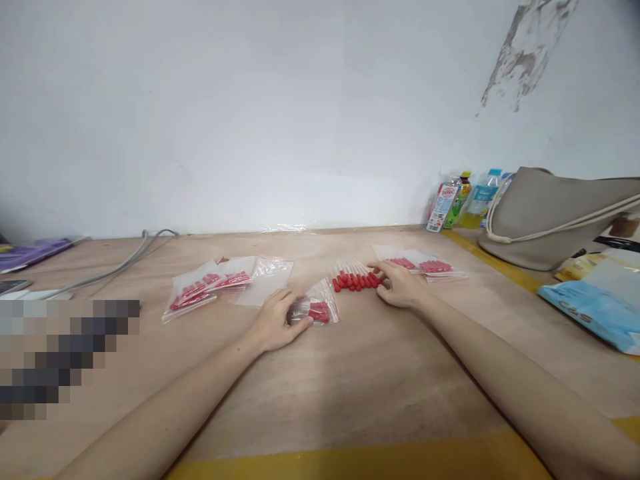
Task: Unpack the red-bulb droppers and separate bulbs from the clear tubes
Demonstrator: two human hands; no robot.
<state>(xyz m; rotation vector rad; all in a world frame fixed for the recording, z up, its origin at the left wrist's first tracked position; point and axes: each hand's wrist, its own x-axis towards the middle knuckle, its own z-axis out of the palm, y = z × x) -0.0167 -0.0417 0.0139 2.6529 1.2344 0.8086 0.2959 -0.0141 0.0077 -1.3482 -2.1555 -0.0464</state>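
Left grip (277, 321) closed on one end of a clear pouch (320, 312) with red-tipped sticks in it, flat on the surface (350, 387). Right grip (397, 283) has curled fingers touching the right end of the loose sticks (353, 277); can't tell if it pinches any. Loose sticks lie between both grips, red ends toward the person.

Surface: wood-toned, yellow tape (320, 465) along the near edge, nearer than both grips, and another strip right of the right grip. Filled pouches (200, 287) overlap left of and beyond the left grip; more pouches (433, 265) just right of the right grip. Grey cable (120, 267) and purple item (35, 253) far left of the left grip.

Room: pale wall (250, 100) beyond both grips, peeling patch (527, 57) upper right. Well right of the right grip: bottles (453, 203) by the wall, grey handbag (535, 213), blue pack (593, 313).
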